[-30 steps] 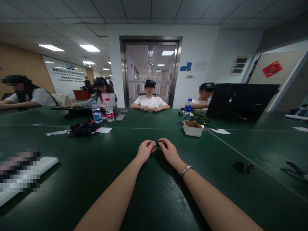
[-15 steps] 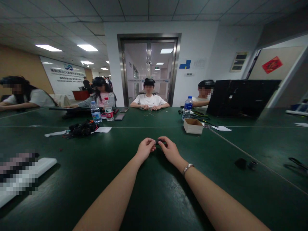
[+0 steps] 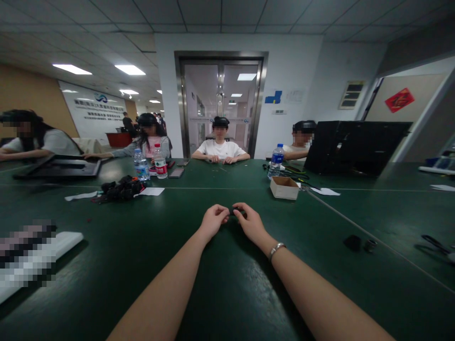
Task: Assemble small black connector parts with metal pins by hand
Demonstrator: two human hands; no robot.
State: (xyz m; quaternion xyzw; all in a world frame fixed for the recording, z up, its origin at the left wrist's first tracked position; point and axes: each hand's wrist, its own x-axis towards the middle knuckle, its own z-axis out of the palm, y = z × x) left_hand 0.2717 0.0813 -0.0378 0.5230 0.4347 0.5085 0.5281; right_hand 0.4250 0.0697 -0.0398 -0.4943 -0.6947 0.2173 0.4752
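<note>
Over the middle of the green table (image 3: 142, 265), my left hand (image 3: 214, 217) and my right hand (image 3: 248, 217) come together around a small black object (image 3: 231, 211). The fingertips of both hands pinch it from either side. It is too small and too much covered by my fingers for me to tell its kind. A metal bracelet (image 3: 276, 251) circles my right wrist. To the right lie a dark flat piece (image 3: 353, 243) and a short dark cylinder (image 3: 370, 245), apart from my hands.
An open cardboard box (image 3: 284, 188) and a water bottle (image 3: 276, 161) stand beyond my right hand. At the left are a black cable bundle (image 3: 122, 189), two bottles and a white slab (image 3: 67, 242). A black monitor (image 3: 359, 147) stands far right. Several people sit around the table.
At the far left, a dark flat panel has moved left and tilted on the table near a seated person. My hands stay almost where they were, still on the small black object.
</note>
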